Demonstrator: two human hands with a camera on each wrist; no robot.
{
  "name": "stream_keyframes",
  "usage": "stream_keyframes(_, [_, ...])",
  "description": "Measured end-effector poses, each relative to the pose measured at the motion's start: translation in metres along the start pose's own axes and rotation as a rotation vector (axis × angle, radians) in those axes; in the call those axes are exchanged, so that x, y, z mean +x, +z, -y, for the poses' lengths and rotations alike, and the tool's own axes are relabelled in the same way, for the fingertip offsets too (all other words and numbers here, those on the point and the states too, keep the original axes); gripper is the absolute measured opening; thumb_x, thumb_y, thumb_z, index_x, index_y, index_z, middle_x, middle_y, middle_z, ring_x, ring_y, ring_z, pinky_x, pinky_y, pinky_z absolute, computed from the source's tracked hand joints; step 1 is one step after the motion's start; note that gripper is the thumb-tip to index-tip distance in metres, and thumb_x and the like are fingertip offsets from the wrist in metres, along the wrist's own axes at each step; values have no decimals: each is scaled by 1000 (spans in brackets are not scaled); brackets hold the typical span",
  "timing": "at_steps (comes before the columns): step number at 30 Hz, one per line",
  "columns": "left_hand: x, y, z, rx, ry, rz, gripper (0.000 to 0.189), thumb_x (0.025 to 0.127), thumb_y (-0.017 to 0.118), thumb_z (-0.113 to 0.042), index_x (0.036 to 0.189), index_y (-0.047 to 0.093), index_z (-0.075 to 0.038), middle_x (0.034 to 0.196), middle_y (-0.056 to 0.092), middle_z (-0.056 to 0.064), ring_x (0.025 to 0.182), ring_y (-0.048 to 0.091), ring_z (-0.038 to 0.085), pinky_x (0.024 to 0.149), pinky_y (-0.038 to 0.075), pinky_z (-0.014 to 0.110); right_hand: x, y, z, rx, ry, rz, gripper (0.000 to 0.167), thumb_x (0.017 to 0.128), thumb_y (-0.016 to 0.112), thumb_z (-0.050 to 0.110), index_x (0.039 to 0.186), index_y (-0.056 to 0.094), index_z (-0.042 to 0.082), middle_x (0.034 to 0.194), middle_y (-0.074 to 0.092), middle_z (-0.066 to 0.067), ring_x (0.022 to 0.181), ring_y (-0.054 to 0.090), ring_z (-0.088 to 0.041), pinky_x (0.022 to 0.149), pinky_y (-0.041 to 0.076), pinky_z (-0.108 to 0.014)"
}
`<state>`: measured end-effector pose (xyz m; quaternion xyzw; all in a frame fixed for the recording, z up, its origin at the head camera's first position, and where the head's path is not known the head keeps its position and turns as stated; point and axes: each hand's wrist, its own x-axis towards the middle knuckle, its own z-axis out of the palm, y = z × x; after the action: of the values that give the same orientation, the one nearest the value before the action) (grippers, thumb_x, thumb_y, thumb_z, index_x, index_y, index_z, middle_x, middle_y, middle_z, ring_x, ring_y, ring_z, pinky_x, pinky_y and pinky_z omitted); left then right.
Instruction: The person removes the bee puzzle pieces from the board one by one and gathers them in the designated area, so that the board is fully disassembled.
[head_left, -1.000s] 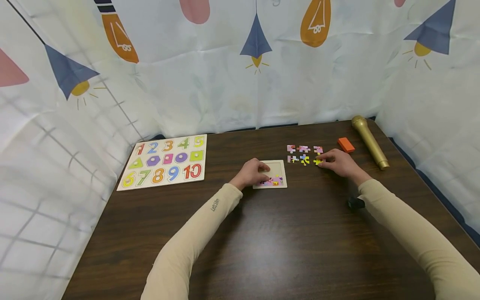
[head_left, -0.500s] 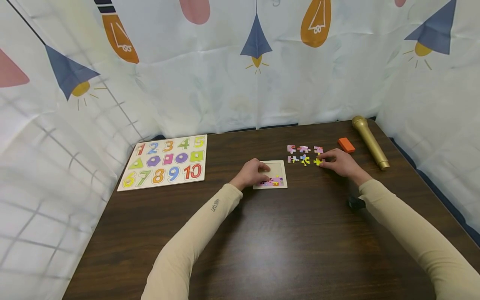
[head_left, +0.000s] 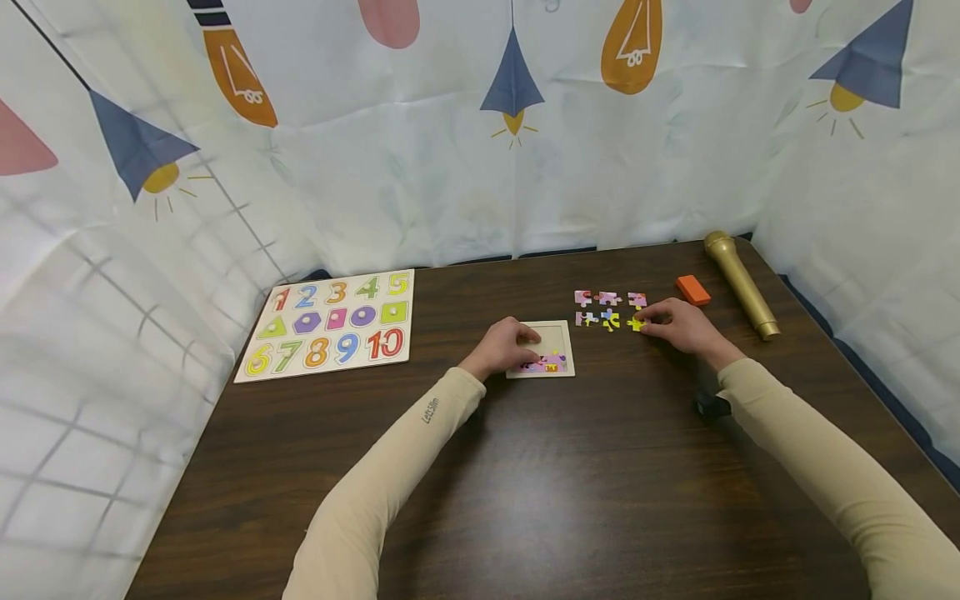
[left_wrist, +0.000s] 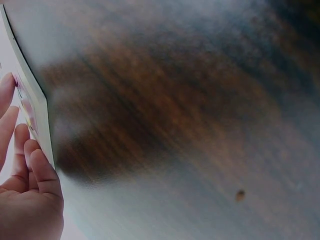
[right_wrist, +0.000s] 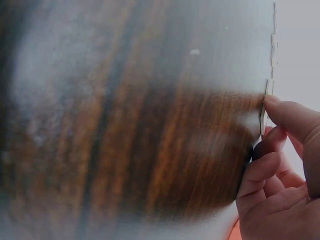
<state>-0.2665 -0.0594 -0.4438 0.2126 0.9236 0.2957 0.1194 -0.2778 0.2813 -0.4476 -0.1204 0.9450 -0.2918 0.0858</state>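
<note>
In the head view my left hand (head_left: 506, 347) holds the left side of a small pale puzzle tray (head_left: 572, 358). Its thumb lies over joined pink and purple puzzle pieces (head_left: 553, 362) along the tray's near edge. The left wrist view shows curled fingers (left_wrist: 46, 172) against the tray's rim (left_wrist: 42, 115). To the right, my right hand (head_left: 678, 325) pinches a yellow puzzle piece (head_left: 636, 324) at the end of the near row of loose pieces. In the right wrist view the thumb (right_wrist: 290, 116) touches the thin edge of a piece (right_wrist: 263, 117), at the table surface.
Other loose puzzle pieces (head_left: 609, 298) lie in two rows right of the tray. An orange block (head_left: 692, 290) and a gold microphone (head_left: 741, 283) sit beyond my right hand. A number and shape board (head_left: 326, 327) lies at the left of the dark table (head_left: 555, 483).
</note>
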Motion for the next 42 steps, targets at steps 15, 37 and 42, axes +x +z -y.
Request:
stream_keyframes(15, [0, 1, 0, -7, 6, -10, 32, 85, 77, -16, 115, 72, -5, 111, 68, 7, 100, 55, 18, 92, 46, 33, 1, 0, 1, -6, -2, 12, 32, 97, 61, 17, 124, 65, 1, 125, 56, -23, 105, 52, -35, 92, 42, -56])
stream_keyframes(37, [-13, -24, 10, -11, 16, 18, 34, 89, 73, -17, 122, 69, -7, 114, 57, 9, 105, 54, 23, 92, 46, 36, 2, 17, 38, 50, -77, -44, 32, 97, 63, 21, 122, 67, 3, 125, 61, -22, 112, 56, -39, 93, 44, -56])
stream_keyframes(42, [-18, -31, 22, 20, 35, 46, 36, 88, 74, -16, 122, 69, -6, 117, 58, 9, 109, 53, 23, 96, 44, 37, 1, 31, 71, 70, -128, -17, 31, 95, 65, 23, 120, 68, 5, 120, 65, -16, 103, 58, -32, 90, 47, -50])
